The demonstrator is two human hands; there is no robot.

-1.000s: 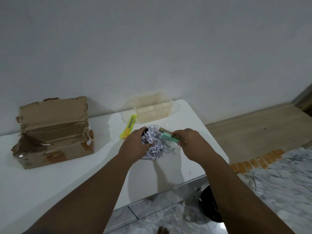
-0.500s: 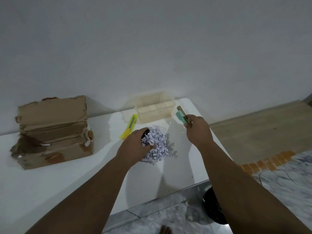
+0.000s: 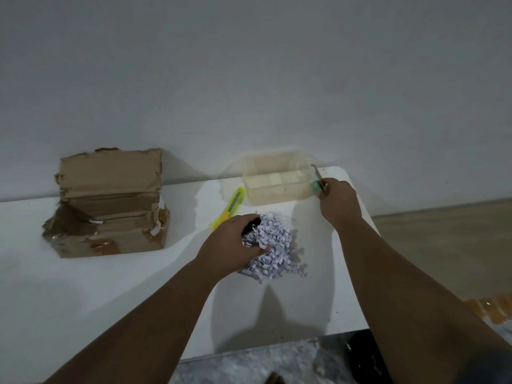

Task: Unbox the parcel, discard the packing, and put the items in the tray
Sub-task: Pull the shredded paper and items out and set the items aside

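Note:
A torn brown cardboard box (image 3: 110, 206) stands open at the left of the white table (image 3: 83, 286). A heap of pale shredded paper (image 3: 274, 250) lies in the middle. My left hand (image 3: 230, 245) rests on the heap's left side, fingers closed around a dark item (image 3: 250, 227) and some shreds. My right hand (image 3: 336, 199) holds a thin stick-like item with a green label (image 3: 317, 180) upright at the right end of the clear plastic tray (image 3: 277, 176), which stands by the wall.
A yellow utility knife (image 3: 230, 207) lies between the tray and the heap. The table's right edge runs just past my right hand. Below it are a marbled floor (image 3: 249, 364) and a dark round object (image 3: 357, 356).
My right hand has carried the green-labelled item from the paper heap up and right to the tray's right end. My left hand has stayed on the heap.

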